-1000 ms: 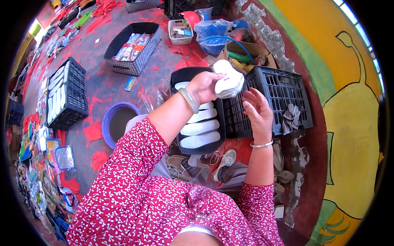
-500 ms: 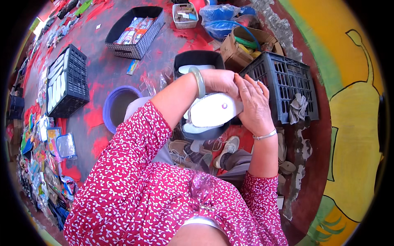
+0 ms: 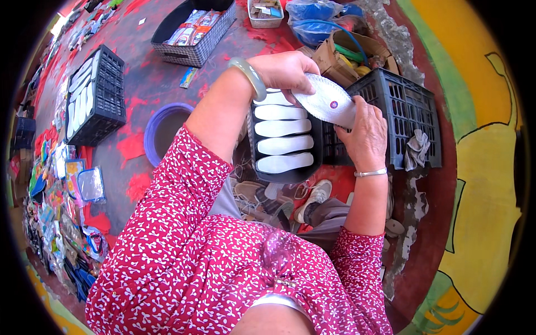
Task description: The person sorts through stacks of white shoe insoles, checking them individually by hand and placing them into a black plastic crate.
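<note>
Left hand (image 3: 285,70): we pinch the white insole (image 3: 326,100) at its heel end.
Right hand (image 3: 365,134): fingers grasp its other end.
Insole: above the black crate (image 3: 285,173) of stacked insoles.

Street stall on painted ground: crates (image 3: 96,95) and tray (image 3: 285,134) of white insoles, basket (image 3: 195,33) of packets, goods laid out by a mural wall (image 3: 474,111).

The person wears a red blouse (image 3: 184,251) printed all over with small white sprigs, its sleeves ending above the elbows. A thick pale green bangle (image 3: 249,76) circles the left wrist, and a thin silver bracelet (image 3: 371,172) circles the right. Grey trousers (image 3: 329,218) show below.
</note>
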Available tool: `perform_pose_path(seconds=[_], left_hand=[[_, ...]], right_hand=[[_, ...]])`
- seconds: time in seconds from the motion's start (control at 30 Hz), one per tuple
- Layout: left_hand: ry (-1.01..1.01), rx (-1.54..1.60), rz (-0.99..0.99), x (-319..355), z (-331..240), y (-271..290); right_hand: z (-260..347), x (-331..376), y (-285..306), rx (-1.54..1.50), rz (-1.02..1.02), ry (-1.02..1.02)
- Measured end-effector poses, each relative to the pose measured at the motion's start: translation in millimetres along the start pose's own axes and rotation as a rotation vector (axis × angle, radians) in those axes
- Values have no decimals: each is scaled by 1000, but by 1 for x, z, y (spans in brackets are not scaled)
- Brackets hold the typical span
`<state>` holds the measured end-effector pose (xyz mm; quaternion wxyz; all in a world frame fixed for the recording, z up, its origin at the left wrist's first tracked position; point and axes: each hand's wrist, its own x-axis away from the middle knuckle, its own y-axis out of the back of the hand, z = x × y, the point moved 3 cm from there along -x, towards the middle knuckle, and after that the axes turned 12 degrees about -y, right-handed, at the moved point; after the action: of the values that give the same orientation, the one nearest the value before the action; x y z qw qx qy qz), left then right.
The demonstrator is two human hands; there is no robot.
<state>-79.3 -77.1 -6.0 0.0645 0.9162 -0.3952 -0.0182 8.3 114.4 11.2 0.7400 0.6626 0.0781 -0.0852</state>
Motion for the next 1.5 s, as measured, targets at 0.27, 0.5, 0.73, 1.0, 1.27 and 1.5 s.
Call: perform_pose_path(seconds=[0.27, 0.5, 0.73, 1.0, 1.27, 1.5], left_hand=[[8, -92, -180, 8, -5, 15], [-247, -129, -629, 42, -24, 50], [-205, -250, -636, 59, -4, 61], [-77, -336, -597, 52, -14, 43], [-37, -363, -574, 46, -11, 34], [-46, -443, -525, 36, -16, 20]], right_hand=[[3, -13, -22, -131, 0, 71], [-15, -36, -111, -50, 218, 20], [1, -44, -265, 261, 451, 223], [5, -49, -353, 355, 685, 124], [0, -44, -372, 209, 695, 273], [-24, -7, -375, 208, 759, 179]])
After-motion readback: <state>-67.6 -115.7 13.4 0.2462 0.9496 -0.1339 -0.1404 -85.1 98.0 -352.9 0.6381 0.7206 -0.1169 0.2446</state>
